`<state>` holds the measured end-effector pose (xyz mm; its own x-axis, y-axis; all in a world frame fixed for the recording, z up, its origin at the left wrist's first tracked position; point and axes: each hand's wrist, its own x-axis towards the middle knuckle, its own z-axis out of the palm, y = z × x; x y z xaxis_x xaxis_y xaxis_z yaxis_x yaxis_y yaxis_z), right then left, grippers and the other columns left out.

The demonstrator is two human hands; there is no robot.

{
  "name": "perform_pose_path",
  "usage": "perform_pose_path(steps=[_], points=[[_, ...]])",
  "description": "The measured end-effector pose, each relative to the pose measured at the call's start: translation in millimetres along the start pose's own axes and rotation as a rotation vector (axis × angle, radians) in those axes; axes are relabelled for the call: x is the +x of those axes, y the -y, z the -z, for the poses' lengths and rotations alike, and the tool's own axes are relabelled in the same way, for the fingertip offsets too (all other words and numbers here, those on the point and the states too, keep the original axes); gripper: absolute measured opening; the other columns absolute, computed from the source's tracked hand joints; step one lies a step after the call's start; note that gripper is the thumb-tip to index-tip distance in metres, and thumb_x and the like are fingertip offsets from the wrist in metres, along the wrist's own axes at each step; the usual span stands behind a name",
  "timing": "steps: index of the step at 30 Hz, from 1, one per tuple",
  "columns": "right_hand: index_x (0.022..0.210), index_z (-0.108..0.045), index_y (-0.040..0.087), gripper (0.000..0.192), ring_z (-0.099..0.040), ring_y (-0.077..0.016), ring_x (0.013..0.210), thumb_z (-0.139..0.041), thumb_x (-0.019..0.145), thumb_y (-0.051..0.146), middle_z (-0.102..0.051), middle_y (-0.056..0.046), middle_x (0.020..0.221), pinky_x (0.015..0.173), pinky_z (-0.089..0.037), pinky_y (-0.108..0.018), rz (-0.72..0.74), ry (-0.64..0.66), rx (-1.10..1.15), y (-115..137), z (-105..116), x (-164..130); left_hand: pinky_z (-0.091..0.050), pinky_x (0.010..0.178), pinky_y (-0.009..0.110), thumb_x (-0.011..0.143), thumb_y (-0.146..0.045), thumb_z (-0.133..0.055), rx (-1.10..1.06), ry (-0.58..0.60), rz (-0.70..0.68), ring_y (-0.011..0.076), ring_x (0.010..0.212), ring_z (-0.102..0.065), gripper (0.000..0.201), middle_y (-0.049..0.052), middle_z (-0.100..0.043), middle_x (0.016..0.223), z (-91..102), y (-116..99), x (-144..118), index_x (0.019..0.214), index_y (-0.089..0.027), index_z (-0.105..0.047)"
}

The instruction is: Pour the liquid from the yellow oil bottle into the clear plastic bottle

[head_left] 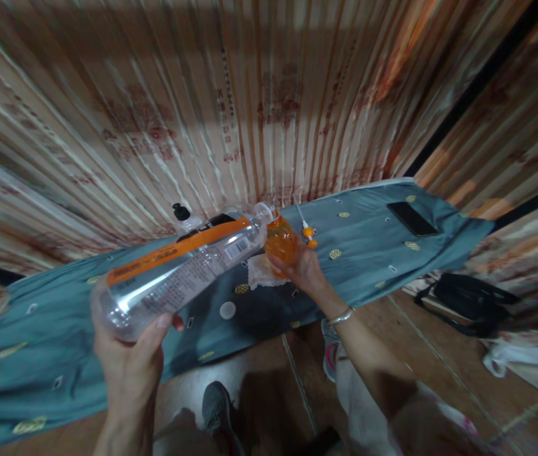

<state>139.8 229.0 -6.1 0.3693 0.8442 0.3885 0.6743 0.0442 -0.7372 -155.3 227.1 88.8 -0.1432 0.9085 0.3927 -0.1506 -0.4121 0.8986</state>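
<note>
Broadly, a long flat surface draped in blue-grey cloth [373,253] runs across the view, soft and creased, dotted with small yellow and white motifs; behind it hangs a ribbed curtain [269,95] of pale and rust stripes with faded red print. Below lies a smooth brown floor [259,373], a grey shoe [216,405] resting on it. To the right on the floor sits a black bag [468,301], limp and matte, with a crumpled white plastic bag [525,367] just beside it.

The clear plastic bottle [178,278] is the largest thing in hand: a long ribbed cylinder with an orange band and a printed label, tilted nearly flat, its open mouth touching the rim of the small orange bottle [281,244]. The left hand [129,367] grips its rounded base, fingers wrapped under and thumb pressed on the side. The right hand [304,269], a metal bangle at its wrist, closes round the orange bottle, a translucent rounded vessel held above a crumpled white tissue [259,272] on the cloth.

A flat black phone [411,218] lies well apart near the cloth's right end. A slim pump nozzle [306,229] with orange fittings lies just right of the orange bottle, a black pump cap [181,212] stands behind the clear bottle, and a round white cap [227,310] rests on the cloth
</note>
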Motion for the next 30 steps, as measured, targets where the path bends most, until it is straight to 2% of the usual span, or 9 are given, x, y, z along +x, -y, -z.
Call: perform_pose_path(steps=[8, 20, 30], points=[[0.148, -0.059, 0.014, 0.072, -0.080, -0.0417, 0.117, -0.085, 0.087, 0.041, -0.081, -0.024, 0.126, 0.102, -0.066, -0.059, -0.016, 0.006, 0.034, 1.8, 0.3, -0.2, -0.056, 0.040, 0.023, 0.054, -0.032, -0.105, -0.008, -0.009, -0.002, 0.0147, 0.070, -0.064, 0.073, 0.005, -0.068, 0.115, 0.8, -0.8, -0.1, 0.121, -0.027, -0.078], [0.148, -0.057, 0.009, 0.074, -0.080, -0.0424, 0.115, -0.082, 0.088, 0.045, -0.081, -0.026, 0.124, 0.100, -0.067, -0.057, -0.005, -0.003, 0.012, 0.1, -1.2, -0.7, -0.058, 0.042, 0.024, 0.056, -0.034, -0.104, 0.005, 0.008, -0.012, 0.0141, 0.068, -0.064, 0.069, 0.005, -0.070, 0.114, 0.2, -0.3, -0.5, 0.120, -0.027, -0.078], [0.149, -0.058, 0.013, 0.073, -0.080, -0.0426, 0.117, -0.083, 0.087, 0.042, -0.081, -0.025, 0.125, 0.101, -0.066, -0.060, -0.041, 0.017, 0.027, 4.2, 1.9, -0.1, -0.055, 0.039, 0.023, 0.055, -0.033, -0.104, -0.006, 0.006, -0.017, 0.0141, 0.066, -0.063, 0.068, 0.005, -0.070, 0.110, 0.1, -1.4, 0.5, 0.118, -0.026, -0.078]])
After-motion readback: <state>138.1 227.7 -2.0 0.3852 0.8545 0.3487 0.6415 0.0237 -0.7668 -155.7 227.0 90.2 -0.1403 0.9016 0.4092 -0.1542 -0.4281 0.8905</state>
